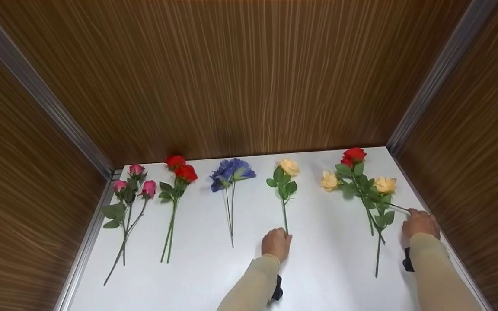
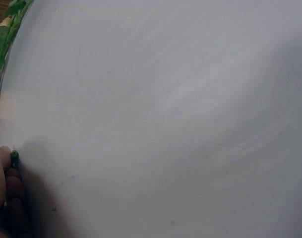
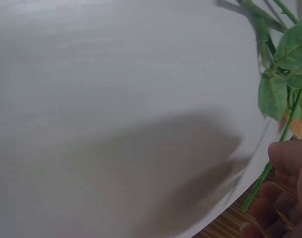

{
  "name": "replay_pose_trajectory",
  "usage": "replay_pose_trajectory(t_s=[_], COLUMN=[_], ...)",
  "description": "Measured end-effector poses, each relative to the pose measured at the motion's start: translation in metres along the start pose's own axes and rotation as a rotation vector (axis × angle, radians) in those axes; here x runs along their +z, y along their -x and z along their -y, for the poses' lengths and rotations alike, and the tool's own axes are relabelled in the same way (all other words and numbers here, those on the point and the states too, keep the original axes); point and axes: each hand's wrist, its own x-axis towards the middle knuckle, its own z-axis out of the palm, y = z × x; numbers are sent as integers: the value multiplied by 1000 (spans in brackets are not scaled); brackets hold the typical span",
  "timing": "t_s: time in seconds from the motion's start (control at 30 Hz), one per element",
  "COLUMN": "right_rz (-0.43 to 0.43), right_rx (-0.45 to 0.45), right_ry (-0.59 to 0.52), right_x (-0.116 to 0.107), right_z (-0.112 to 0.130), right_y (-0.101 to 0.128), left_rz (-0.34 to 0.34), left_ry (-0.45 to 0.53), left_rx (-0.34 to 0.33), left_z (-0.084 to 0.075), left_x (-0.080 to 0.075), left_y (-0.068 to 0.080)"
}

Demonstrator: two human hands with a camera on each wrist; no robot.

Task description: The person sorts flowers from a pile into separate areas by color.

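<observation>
Nearest, two sleeved forearms over the white table [image 1: 214, 276]. Left hand [image 1: 276, 244] curled round the stem end of a single cream rose [image 1: 289, 167] lying mid-table. Right hand [image 1: 420, 223] at the table's right edge, fingers [image 3: 289, 158] pinching a green stem of the cream-and-red rose bunch [image 1: 363, 181]. Farther left, flat on the table: blue flowers [image 1: 231, 170], red roses [image 1: 180, 169], pink roses [image 1: 136, 181]. Beyond, wood-grain wall [image 1: 231, 77].

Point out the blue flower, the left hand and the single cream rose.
blue flower [image 1: 231, 172], head view, on the petals.
left hand [image 1: 276, 244], head view, on the back of the hand.
single cream rose [image 1: 289, 166], head view, on the bloom.
</observation>
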Motion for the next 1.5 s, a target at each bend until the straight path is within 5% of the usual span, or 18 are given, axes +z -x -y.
replay_pose_trajectory(t_s=[0.3, 0.73, 0.93, 1.07, 1.27, 1.5], right_rz=[-85, 30, 70, -32, -79, 49], right_rx=[-51, -104, -185, -281, -311, -285], right_ry=[-82, 60, 12, -38, -278, -846], right_x=[-1, 10, 4, -1, -4, 23], right_z=[-8, -7, -7, -4, 26, 106], right_y=[-8, -13, -7, 2, 37, 78], left_rz=[-29, -12, 38, 77, 92, 183], left_ry=[-1, 32, 194, 353, 478, 502], left_rx=[27, 26, -5, -50, -78, -9], left_z=[3, 5, 11, 17, 15, -12], left_x=[3, 0, -8, -17, -29, -34], left_y=[-1, -2, -1, -1, 2, 20])
